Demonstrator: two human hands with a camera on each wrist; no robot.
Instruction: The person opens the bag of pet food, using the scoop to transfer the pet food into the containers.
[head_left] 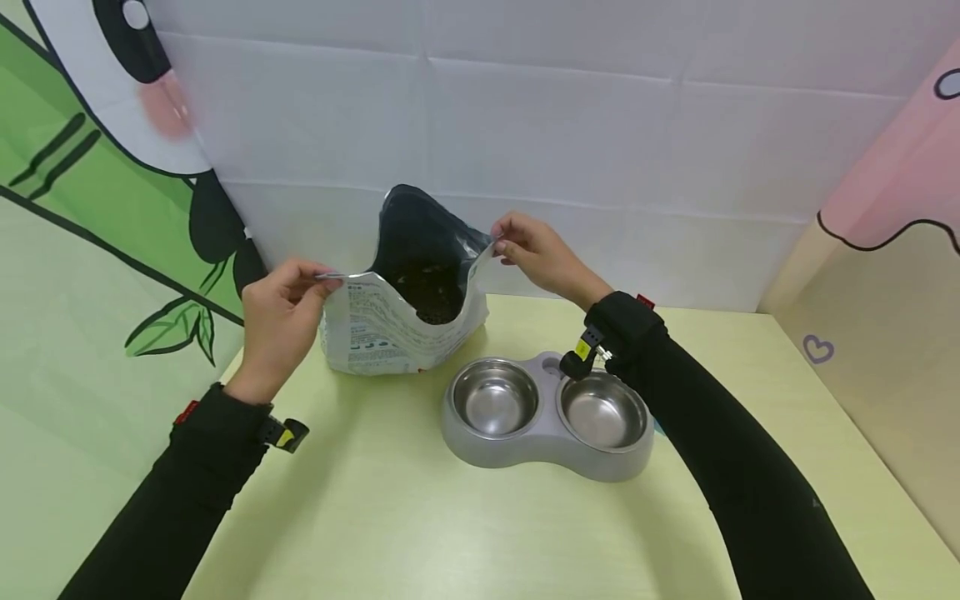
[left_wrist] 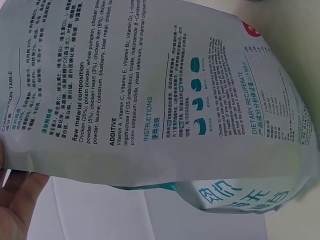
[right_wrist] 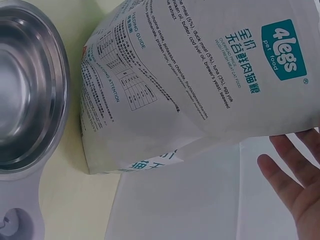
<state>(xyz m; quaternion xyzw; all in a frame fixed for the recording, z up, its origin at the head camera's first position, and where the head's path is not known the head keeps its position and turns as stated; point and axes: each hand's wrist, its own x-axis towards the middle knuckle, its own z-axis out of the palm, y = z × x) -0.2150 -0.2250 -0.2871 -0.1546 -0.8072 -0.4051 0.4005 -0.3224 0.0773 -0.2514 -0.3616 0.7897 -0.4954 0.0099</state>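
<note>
A white bag of cat food (head_left: 375,325) stands on the table with its mouth wide apart, showing a dark lining and brown kibble (head_left: 431,292) inside. My left hand (head_left: 281,312) pinches the left corner of its top edge between thumb and fingers. At the opposite corner, my right hand (head_left: 543,254) pinches the rim. Printed text covers the bag (left_wrist: 150,100) in the left wrist view, where part of the left hand (left_wrist: 20,205) shows. In the right wrist view, fingers of the right hand (right_wrist: 300,180) lie along the bag's edge (right_wrist: 200,75).
A grey double pet bowl (head_left: 540,454) with two steel basins sits right of the bag, partly below the right wrist. White cloth (head_left: 562,150) hangs behind the table (head_left: 420,533). Printed panels stand at the left (head_left: 90,417) and right (head_left: 885,317).
</note>
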